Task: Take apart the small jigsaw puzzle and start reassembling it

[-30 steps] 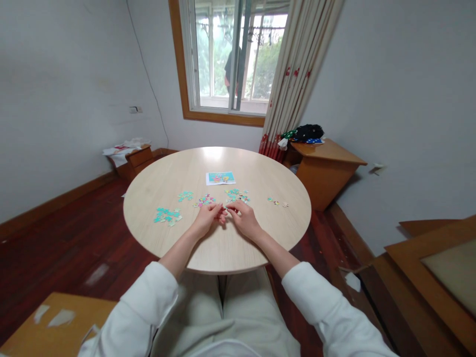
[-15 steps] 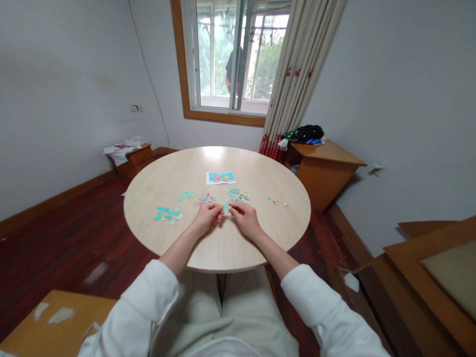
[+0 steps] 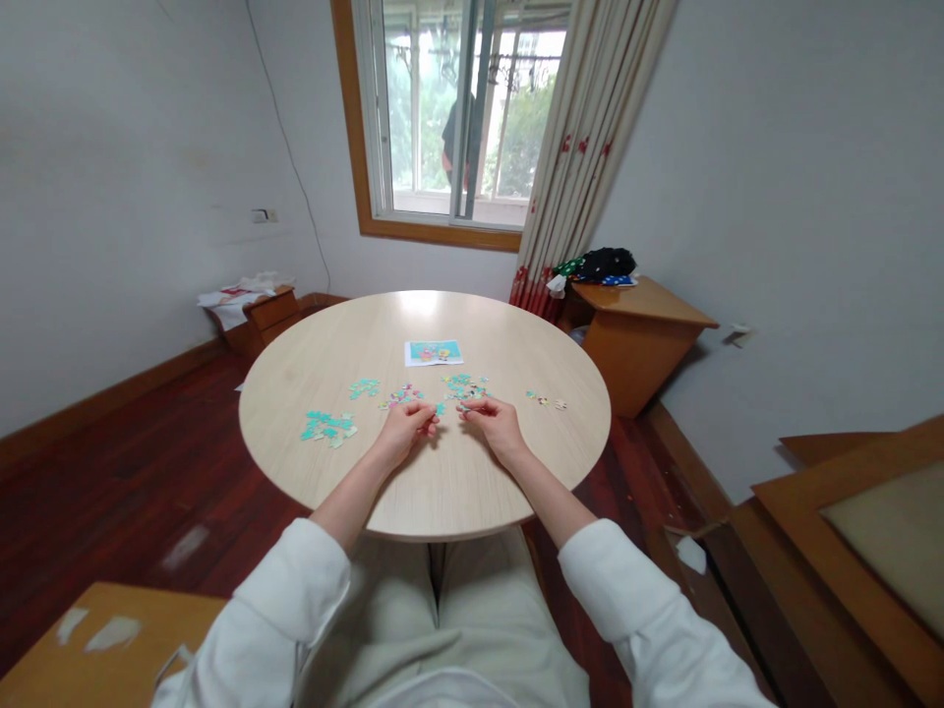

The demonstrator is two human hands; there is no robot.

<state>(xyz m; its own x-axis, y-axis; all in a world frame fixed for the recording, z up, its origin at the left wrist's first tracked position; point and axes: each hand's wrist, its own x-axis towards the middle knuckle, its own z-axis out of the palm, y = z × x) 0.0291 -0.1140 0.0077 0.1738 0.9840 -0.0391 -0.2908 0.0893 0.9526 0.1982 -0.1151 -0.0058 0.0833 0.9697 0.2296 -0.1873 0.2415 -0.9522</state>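
Note:
My left hand (image 3: 410, 431) is closed in a pinch on a small turquoise jigsaw puzzle piece (image 3: 441, 408) above the near middle of the table. Just to its right, my right hand (image 3: 496, 427) pinches what looks like another small puzzle piece (image 3: 463, 408), mostly covered by the fingertips. A narrow gap separates the two hands. Behind them lie a pile of pink and mixed pieces (image 3: 402, 395) and a pile of turquoise and yellow pieces (image 3: 464, 384). A printed reference picture (image 3: 434, 353) rests farther back.
The round table (image 3: 331, 334) also carries a turquoise pile (image 3: 326, 428) at left, a smaller group (image 3: 364, 387) and several pieces (image 3: 544, 400) at right. A wooden cabinet (image 3: 641, 324) with cloths stands behind right. Through the window, a person (image 3: 458, 138) is partly visible.
My right hand has drawn slightly away from my left, widening the gap between the fingertips. The turquoise piece stays at my left hand. The whole view has shifted a little.

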